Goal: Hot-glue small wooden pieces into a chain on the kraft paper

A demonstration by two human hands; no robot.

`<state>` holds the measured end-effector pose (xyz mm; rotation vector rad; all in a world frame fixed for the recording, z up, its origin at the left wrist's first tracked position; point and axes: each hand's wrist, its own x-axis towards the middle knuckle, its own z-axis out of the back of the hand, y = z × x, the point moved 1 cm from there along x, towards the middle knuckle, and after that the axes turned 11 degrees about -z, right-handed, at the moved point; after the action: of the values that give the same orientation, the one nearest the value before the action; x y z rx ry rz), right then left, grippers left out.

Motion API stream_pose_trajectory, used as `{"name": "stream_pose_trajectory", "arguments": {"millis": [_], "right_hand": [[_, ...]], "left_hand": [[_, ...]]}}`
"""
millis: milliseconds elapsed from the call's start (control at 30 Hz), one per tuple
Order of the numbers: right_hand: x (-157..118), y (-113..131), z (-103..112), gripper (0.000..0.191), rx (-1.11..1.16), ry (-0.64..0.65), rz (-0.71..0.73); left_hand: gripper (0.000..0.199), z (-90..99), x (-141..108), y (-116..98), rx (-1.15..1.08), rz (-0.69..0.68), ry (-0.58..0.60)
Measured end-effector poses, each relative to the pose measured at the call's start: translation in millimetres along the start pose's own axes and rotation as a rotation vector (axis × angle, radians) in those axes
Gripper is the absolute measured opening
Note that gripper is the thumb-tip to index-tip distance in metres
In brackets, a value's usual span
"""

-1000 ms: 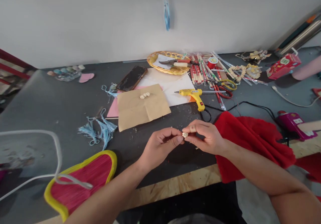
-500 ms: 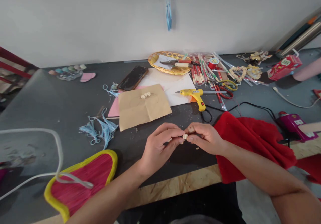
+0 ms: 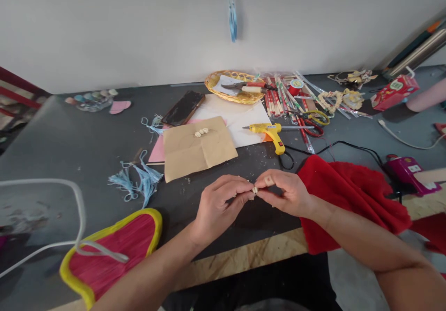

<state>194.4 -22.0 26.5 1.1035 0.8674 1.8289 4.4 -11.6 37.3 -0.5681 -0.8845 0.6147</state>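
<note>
Over the table's front part, my left hand [image 3: 219, 205] and my right hand [image 3: 287, 194] meet fingertip to fingertip. Both are closed in a pinch on a small cream-coloured piece [image 3: 255, 190], whose kind is too small to tell. More cream bits show between the left fingers, mostly hidden. A beige patch, like a plaster, is on my right index finger. Beyond the hands lies a creased sheet of brown paper [image 3: 195, 155] with several similar cream pieces [image 3: 201, 132] in a short row on it. A yellow glue gun [image 3: 273, 134] rests on its side behind my right hand.
Red cloth [image 3: 348, 195] lies under my right forearm. Left are blue tassels [image 3: 148, 181], a red-and-yellow padded shape [image 3: 114, 255] and a white cable [image 3: 81, 204]. Behind are a phone [image 3: 184, 108], a wicker basket [image 3: 240, 99] with pliers, scissors [image 3: 318, 117] and wrapped chopsticks [image 3: 275, 102].
My right fingers have shifted slightly left and turned a little, with the cream piece still pinched between both hands. The rest of the scene shifts slightly left with the camera.
</note>
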Motion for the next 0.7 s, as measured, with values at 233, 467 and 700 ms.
{"name": "stream_pose_trajectory", "arguments": {"millis": [233,467,700], "right_hand": [[-3,-5,-3,0.013,0.162,0.055,-0.175],[-4,-12,-7,0.022,0.447,0.144,-0.403],[0,-7,3,0.015,0.026,-0.036,-0.066]], "left_hand": [[0.011,0.7,-2,3,0.046,-0.047,0.001],[0.016,-1.1,-1,3,0.001,-0.061,0.0],[0.015,-4.8,-1,7,-0.386,0.468,0.025]]}}
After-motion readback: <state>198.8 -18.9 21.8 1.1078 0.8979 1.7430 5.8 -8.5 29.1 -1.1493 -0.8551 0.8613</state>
